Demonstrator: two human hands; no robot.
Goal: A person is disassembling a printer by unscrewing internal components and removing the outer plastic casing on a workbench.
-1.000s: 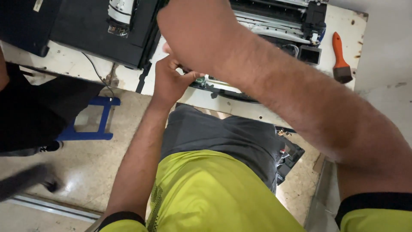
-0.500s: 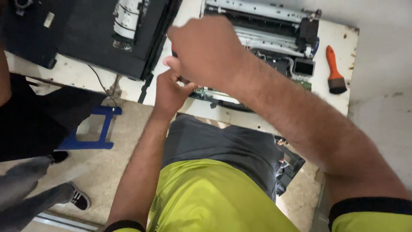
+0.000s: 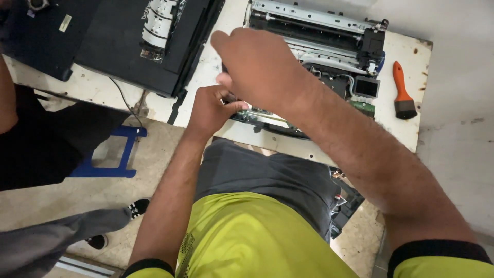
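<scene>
We are bent over the white tabletop (image 3: 411, 128), where one opened printer (image 3: 329, 46) lies with its rollers and circuit board bare, and both hands meet at its near left corner. Our right hand (image 3: 262, 67) is curled over that corner with the back turned up, so we cannot tell what its fingers hold. Our left hand (image 3: 211, 110) is closed in a pinch at the printer's front edge, just beside a green strip of board; what it grips is hidden.

We judge the risks thus: the printer's front overhangs the tabletop edge, so a hard pull could tip it toward our lap, and working blind under the right hand could snag the thin white wires near the board.

By count, largest first: one tabletop, one opened printer, one black cover panel (image 3: 128, 46) at the left, two hands, one orange-handled brush (image 3: 402, 92) at the right.
</scene>
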